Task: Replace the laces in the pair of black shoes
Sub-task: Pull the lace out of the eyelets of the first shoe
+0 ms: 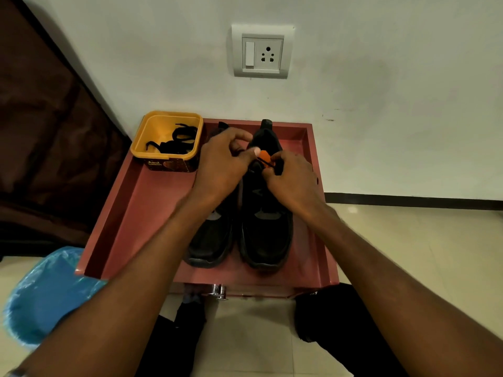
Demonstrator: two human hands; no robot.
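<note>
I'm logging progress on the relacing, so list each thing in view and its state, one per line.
Right shoe: upright in tray, both hands working at its lace area.
Left shoe: upright beside it, untouched.
Black lace: pinched by fingers near an orange patch.
Left hand: fingers curled, pinching at the lace.
Right hand: fingers curled on the lace.
Yellow tub: open, black laces inside.
Pink tray: holds shoes and tub.
Wall socket: nothing plugged in.

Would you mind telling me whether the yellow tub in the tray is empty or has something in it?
Not empty: the yellow tub, open-topped and upright in the tray's far left corner, holds loose black laces.
</note>
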